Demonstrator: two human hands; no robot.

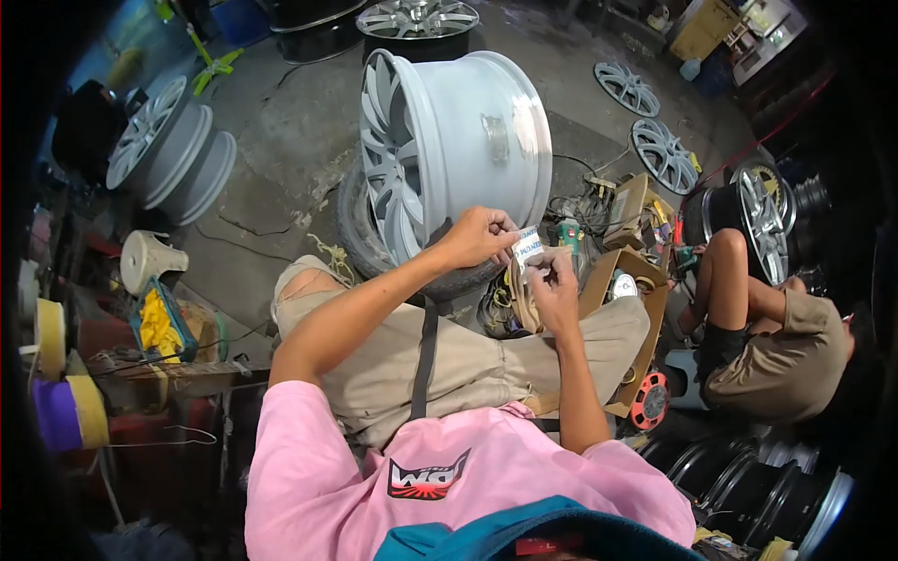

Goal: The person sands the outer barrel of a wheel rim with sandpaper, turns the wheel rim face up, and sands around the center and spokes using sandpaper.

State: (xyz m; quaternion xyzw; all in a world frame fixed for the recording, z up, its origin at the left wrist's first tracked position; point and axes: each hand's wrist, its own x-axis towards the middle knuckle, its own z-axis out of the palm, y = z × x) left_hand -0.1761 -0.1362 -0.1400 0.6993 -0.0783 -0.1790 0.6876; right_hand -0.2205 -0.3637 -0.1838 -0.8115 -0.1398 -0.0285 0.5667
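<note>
A small white sheet with blue lettering is pinched between my two hands, above my lap. My left hand grips its left side with bent fingers. On the lower right side, my right hand holds it between thumb and fingers. Just beyond my hands a large grey wheel rim stands on edge, its spokes facing left. Its barrel shows a dull, rough patch. Beneath the rim lies a black tire, partly hidden by the rim and my left arm.
Cardboard boxes and cables stand right of the rim, near a red disc. Another person sits at the right. More rims lean at the left, beside a white stool and tape rolls.
</note>
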